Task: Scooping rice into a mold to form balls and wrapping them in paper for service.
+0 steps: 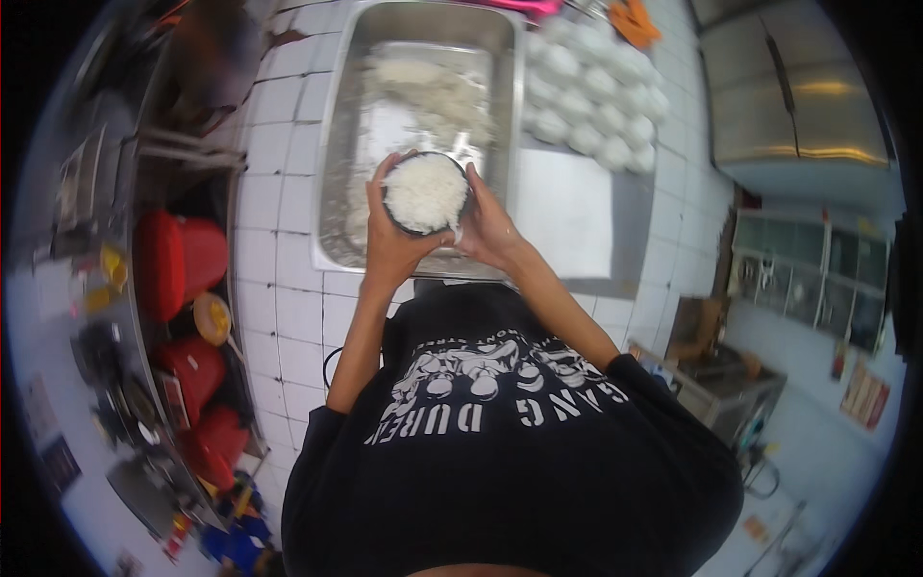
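Note:
Both of my hands hold a dark round bowl (pixel 389 210) heaped with white cooked rice (pixel 425 192). My left hand (pixel 391 241) wraps around its left and near side. My right hand (pixel 490 225) grips the right side, and a small clump of rice hangs at the near rim by its fingers. Beneath the bowl lies a deep rectangular metal pan (pixel 333 173). Loose rice (pixel 440 90) is spread along its far part, while bare shiny metal shows in the middle. More rice clings to the left wall.
Right of the pan, several white rounded mounds (pixel 598 94) sit close together beyond a white sheet (pixel 566 213). An orange item (pixel 633 21) and a pink item (pixel 530 7) lie at the far edge. Red containers (pixel 180 256) fill a shelf at left; a steel cabinet (pixel 793 94) stands right.

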`<state>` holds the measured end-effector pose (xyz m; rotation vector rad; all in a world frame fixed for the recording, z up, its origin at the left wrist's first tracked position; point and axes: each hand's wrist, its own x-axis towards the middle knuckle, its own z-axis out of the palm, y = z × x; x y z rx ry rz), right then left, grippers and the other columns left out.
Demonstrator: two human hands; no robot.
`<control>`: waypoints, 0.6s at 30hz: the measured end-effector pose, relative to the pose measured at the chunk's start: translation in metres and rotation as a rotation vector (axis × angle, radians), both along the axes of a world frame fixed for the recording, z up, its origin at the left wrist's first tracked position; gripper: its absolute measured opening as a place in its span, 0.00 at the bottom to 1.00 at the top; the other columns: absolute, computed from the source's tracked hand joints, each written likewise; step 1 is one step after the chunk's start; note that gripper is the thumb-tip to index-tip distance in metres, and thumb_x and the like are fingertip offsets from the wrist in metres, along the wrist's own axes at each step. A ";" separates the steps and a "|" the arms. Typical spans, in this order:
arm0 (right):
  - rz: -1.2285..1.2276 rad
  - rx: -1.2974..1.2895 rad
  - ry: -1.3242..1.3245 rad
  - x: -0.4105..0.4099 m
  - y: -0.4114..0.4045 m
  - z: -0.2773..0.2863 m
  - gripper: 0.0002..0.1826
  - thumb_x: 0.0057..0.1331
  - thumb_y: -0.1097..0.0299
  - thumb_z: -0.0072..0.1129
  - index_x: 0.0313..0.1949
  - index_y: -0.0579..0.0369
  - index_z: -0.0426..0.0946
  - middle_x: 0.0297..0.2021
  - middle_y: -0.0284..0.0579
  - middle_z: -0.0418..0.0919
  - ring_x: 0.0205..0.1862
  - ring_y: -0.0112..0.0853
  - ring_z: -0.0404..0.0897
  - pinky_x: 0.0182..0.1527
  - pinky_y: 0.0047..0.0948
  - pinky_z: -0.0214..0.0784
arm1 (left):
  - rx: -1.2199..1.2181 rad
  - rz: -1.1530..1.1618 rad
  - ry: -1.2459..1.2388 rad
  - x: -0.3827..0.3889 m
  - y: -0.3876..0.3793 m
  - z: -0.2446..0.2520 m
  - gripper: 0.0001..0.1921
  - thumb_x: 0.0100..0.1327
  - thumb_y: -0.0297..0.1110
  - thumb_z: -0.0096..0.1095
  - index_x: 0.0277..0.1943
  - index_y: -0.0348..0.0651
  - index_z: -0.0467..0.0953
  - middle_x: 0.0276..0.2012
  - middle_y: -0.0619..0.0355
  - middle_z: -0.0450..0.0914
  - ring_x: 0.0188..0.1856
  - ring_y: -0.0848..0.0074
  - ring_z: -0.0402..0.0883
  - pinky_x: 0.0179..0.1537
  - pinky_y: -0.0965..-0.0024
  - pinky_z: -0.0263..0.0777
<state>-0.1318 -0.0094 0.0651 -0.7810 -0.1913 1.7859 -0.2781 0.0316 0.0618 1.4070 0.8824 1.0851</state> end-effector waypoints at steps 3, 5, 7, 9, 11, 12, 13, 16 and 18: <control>-0.169 -0.113 0.152 0.058 -0.041 -0.034 0.32 0.76 0.39 0.35 0.66 0.49 0.65 0.56 0.48 0.77 0.51 0.36 0.81 0.45 0.49 0.78 | 0.241 -0.188 0.411 0.021 0.005 0.011 0.54 0.40 0.30 0.85 0.70 0.39 0.56 0.64 0.49 0.69 0.66 0.61 0.71 0.67 0.60 0.66; -0.308 -0.106 -0.164 0.112 -0.072 -0.054 0.28 0.77 0.44 0.37 0.66 0.50 0.66 0.56 0.48 0.77 0.53 0.36 0.81 0.45 0.45 0.78 | 0.103 -0.065 0.447 0.028 0.004 -0.016 0.42 0.47 0.29 0.81 0.65 0.38 0.63 0.63 0.51 0.70 0.62 0.61 0.73 0.65 0.60 0.67; -0.486 0.004 -1.021 0.152 -0.096 -0.082 0.26 0.72 0.56 0.55 0.64 0.54 0.69 0.59 0.52 0.74 0.58 0.41 0.75 0.57 0.41 0.69 | 0.153 0.168 0.601 0.028 0.008 -0.036 0.24 0.53 0.24 0.73 0.53 0.38 0.74 0.53 0.51 0.76 0.54 0.60 0.77 0.56 0.58 0.70; -0.281 -0.090 -1.709 0.169 -0.117 -0.110 0.29 0.66 0.57 0.64 0.65 0.47 0.70 0.61 0.55 0.69 0.59 0.48 0.70 0.61 0.46 0.63 | 0.232 0.127 0.759 0.026 0.010 -0.050 0.17 0.53 0.23 0.71 0.47 0.39 0.76 0.47 0.52 0.78 0.49 0.59 0.77 0.52 0.57 0.70; 0.148 0.021 -2.046 0.178 -0.132 -0.137 0.32 0.59 0.57 0.69 0.64 0.36 0.72 0.62 0.57 0.65 0.59 0.52 0.66 0.60 0.51 0.61 | 0.315 0.070 0.910 0.027 0.003 -0.054 0.10 0.54 0.21 0.68 0.40 0.39 0.78 0.40 0.52 0.80 0.44 0.58 0.78 0.47 0.56 0.69; 0.124 0.102 -2.070 0.176 -0.134 -0.144 0.32 0.57 0.57 0.70 0.63 0.32 0.73 0.62 0.55 0.65 0.59 0.51 0.65 0.59 0.51 0.60 | 0.371 0.052 0.978 0.029 0.002 -0.056 0.07 0.54 0.20 0.67 0.37 0.39 0.79 0.37 0.52 0.81 0.43 0.57 0.78 0.46 0.57 0.69; 0.116 0.101 -2.067 0.178 -0.137 -0.143 0.32 0.57 0.57 0.70 0.63 0.32 0.73 0.62 0.55 0.65 0.59 0.51 0.65 0.59 0.51 0.60 | 0.424 0.036 1.044 0.030 -0.001 -0.057 0.05 0.54 0.19 0.65 0.33 0.39 0.80 0.33 0.53 0.82 0.41 0.55 0.78 0.44 0.58 0.69; -0.033 0.254 -2.014 0.181 -0.149 -0.132 0.33 0.56 0.55 0.71 0.63 0.32 0.73 0.62 0.54 0.66 0.58 0.51 0.66 0.59 0.51 0.60 | 0.351 -0.044 1.128 0.009 -0.007 -0.072 0.09 0.56 0.18 0.60 0.37 0.41 0.83 0.38 0.49 0.84 0.45 0.55 0.80 0.48 0.57 0.70; -0.077 0.224 -1.991 0.199 -0.154 -0.115 0.33 0.56 0.55 0.72 0.62 0.33 0.74 0.61 0.54 0.67 0.58 0.51 0.66 0.59 0.50 0.60 | 0.265 -0.095 1.236 0.004 -0.010 -0.074 0.14 0.58 0.18 0.56 0.41 0.44 0.86 0.42 0.46 0.85 0.48 0.56 0.82 0.53 0.56 0.70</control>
